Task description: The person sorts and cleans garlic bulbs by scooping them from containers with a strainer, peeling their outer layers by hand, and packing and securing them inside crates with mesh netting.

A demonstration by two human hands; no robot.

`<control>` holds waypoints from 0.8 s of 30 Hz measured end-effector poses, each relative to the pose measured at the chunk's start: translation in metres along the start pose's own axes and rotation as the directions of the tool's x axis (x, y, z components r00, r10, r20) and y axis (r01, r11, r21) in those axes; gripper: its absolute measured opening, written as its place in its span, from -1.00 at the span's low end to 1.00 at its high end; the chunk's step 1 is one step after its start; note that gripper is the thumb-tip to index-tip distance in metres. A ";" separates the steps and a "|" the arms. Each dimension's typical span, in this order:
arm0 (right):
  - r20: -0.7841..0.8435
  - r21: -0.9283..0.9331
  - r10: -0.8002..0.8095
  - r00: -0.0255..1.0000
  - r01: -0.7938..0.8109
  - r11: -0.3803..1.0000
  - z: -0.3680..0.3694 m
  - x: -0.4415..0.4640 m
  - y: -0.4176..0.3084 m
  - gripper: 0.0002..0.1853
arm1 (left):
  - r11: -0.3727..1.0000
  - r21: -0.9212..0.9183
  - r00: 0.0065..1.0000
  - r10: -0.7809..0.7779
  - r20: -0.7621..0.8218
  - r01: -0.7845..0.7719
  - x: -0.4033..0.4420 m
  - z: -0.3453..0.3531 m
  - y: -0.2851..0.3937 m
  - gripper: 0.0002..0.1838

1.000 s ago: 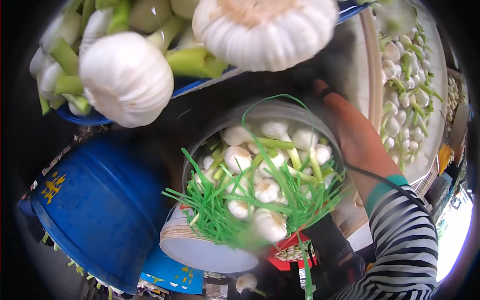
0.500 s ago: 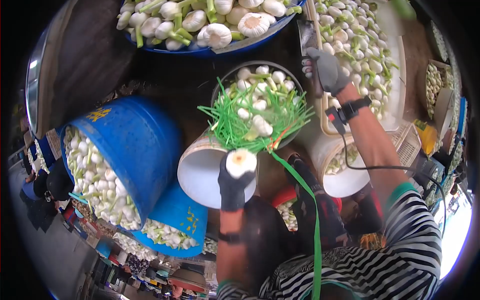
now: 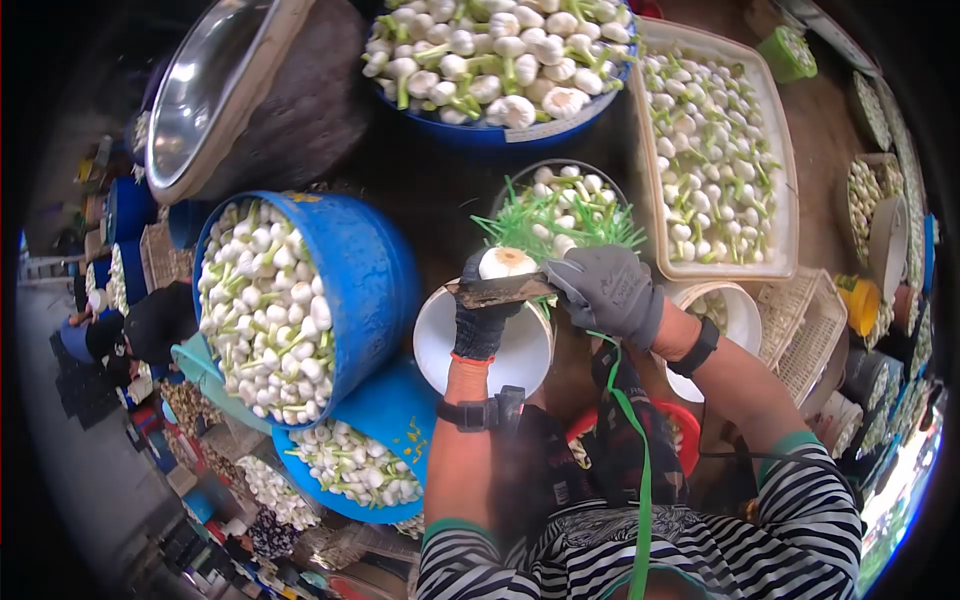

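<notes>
Garlic (image 3: 265, 310) heaped in the blue barrel (image 3: 368, 285), more filling the cream tray (image 3: 725, 271), left fingers (image 3: 482, 328) closed round a bulb (image 3: 507, 262), right fingers (image 3: 578, 280) gripping what looks like a knife (image 3: 498, 290)

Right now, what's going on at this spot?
Someone's handling garlic with gloves on. The left hand holds one bulb; the right hand holds a knife, its blade right by the bulb. An open white bucket sits below, with more garlic in a blue barrel and a pale tray.

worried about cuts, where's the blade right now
In the head view, the blade is near the middle, held by the right hand, just below the garlic bulb in the left hand.
</notes>
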State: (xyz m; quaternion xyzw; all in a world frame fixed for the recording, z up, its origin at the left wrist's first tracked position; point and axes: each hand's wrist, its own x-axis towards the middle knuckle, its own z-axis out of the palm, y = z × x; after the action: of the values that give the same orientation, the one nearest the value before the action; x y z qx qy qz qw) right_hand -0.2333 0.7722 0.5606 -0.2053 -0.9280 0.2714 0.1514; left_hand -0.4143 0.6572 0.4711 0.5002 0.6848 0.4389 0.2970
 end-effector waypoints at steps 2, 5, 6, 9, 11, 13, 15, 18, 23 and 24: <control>-0.009 -0.028 -0.080 0.997 0.080 0.996 0.001 0.020 -0.012 -0.81 | 0.967 -0.172 0.980 -0.197 -0.037 0.188 -0.004 -0.022 0.008 -0.34; 0.003 0.017 -0.152 0.988 0.152 0.988 0.002 0.048 -0.030 -0.82 | 0.996 -0.041 0.981 -0.089 -0.172 0.083 -0.007 -0.043 0.008 -0.40; 0.014 0.050 -0.161 0.987 0.160 0.986 0.004 0.054 -0.035 -0.82 | 0.979 0.198 0.974 0.084 -0.211 -0.042 -0.010 -0.048 0.008 -0.42; 0.050 0.087 -0.170 0.984 0.165 0.982 0.015 0.066 -0.044 -0.81 | 0.945 0.314 0.976 -0.018 -0.219 0.087 -0.011 -0.065 0.015 -0.47; 0.074 0.039 -0.159 0.985 0.156 0.987 0.025 0.071 -0.045 -0.80 | 0.872 -0.088 0.869 -0.488 -0.080 0.481 -0.018 -0.073 0.024 -0.48; 0.126 0.073 -0.162 0.979 0.154 0.985 0.036 0.073 -0.037 -0.83 | 0.832 -0.198 0.843 -0.536 -0.048 0.518 -0.031 -0.067 -0.004 -0.47; 0.296 -0.034 -0.029 0.955 0.041 0.999 0.055 0.074 -0.012 -0.84 | 0.910 -0.268 0.934 -0.348 -0.080 0.316 -0.036 -0.066 0.001 -0.43; 0.502 -0.261 0.213 0.838 -0.088 0.961 0.089 0.057 0.033 -0.78 | 0.925 -0.372 0.997 0.066 -0.036 -0.075 -0.011 -0.104 0.094 -0.29; 0.117 0.176 0.215 0.970 -0.233 0.956 0.053 0.082 -0.010 -0.84 | 0.927 -0.352 0.959 -0.208 -0.192 0.130 -0.016 -0.102 0.054 -0.37; 0.042 0.213 0.142 0.989 -0.147 0.966 0.045 0.081 -0.017 -0.86 | 0.909 -0.385 0.952 -0.245 -0.183 0.160 -0.023 -0.100 0.050 -0.37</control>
State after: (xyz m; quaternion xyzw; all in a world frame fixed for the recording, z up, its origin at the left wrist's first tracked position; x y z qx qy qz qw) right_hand -0.3267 0.7765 0.5477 -0.2511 -0.8777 0.3834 0.1401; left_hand -0.4702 0.6107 0.5586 0.3082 0.6689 0.5795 0.3490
